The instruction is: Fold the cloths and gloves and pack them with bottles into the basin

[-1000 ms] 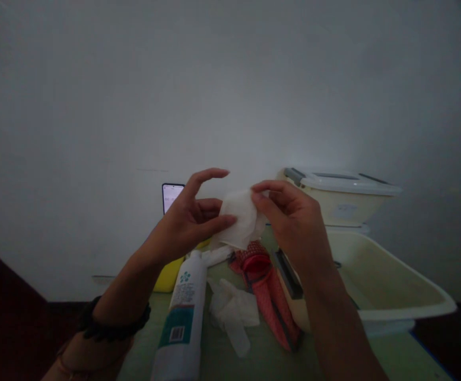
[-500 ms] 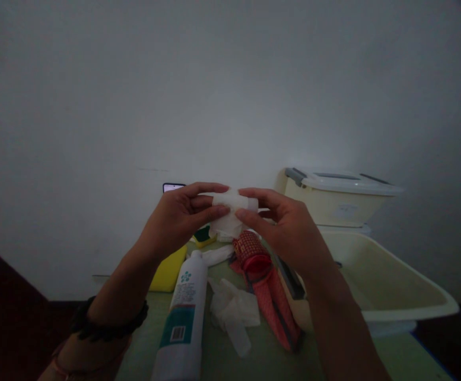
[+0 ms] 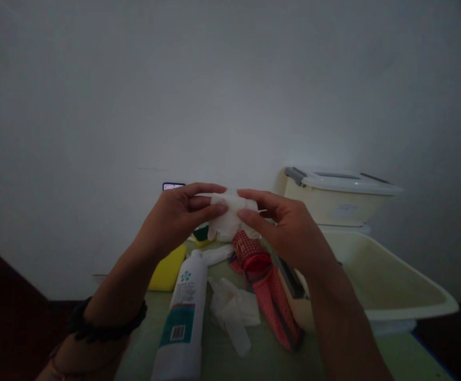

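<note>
Poss. white glove (image 3: 229,221), pinched btwn L hand (image 3: 178,216), R hand (image 3: 288,222).

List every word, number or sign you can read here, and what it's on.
No words or numbers are legible.
White bottle: teal flower-like sign; barcode; printed lines too blurred.
Lidded box: pale label, too blurred.
Phone: screen markings too small.

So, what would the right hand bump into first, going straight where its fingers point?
Probably the left hand, facing the right hand across the thin white thing they hold; depth is unclear.
</note>
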`<move>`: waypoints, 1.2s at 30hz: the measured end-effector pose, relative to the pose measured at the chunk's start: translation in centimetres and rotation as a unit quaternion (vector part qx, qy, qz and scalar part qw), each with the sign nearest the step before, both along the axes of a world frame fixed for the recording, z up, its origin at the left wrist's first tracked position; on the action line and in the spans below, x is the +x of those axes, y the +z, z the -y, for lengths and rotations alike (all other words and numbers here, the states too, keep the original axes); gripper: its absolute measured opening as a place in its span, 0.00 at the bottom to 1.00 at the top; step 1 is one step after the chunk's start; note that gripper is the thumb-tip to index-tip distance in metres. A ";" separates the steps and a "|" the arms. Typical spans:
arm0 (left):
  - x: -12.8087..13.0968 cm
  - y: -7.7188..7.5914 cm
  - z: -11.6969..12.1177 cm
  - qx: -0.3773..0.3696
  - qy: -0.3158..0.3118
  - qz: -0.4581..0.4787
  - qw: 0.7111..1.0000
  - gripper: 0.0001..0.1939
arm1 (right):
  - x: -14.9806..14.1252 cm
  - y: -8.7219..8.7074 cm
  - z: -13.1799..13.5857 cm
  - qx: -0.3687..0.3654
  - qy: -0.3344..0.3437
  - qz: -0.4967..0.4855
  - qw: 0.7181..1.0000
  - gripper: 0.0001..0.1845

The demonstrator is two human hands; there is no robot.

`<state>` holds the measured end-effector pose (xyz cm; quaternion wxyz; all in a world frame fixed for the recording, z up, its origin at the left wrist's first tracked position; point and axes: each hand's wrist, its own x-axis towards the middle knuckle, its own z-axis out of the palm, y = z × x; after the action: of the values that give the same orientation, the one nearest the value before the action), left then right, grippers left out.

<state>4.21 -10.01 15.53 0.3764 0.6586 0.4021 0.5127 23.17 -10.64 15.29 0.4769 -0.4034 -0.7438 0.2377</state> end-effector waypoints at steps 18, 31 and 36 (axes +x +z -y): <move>-0.3 0.1 0.1 -0.049 -0.051 0.003 0.997 0.21 | -0.2 0.3 0.1 -0.031 0.016 -0.097 0.995 0.15; -0.3 -0.1 -0.1 -0.050 -0.019 0.005 0.999 0.20 | 0.4 0.7 0.5 -0.139 0.067 -0.137 0.978 0.10; -0.2 -0.1 -0.2 -0.051 -0.019 -0.002 0.998 0.21 | 0.1 0.6 0.4 -0.130 0.048 -0.142 0.980 0.13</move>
<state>4.00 -9.84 15.39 0.4184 0.6472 0.4162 0.4826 23.24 -11.09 15.91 0.5092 -0.3878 -0.6498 0.4100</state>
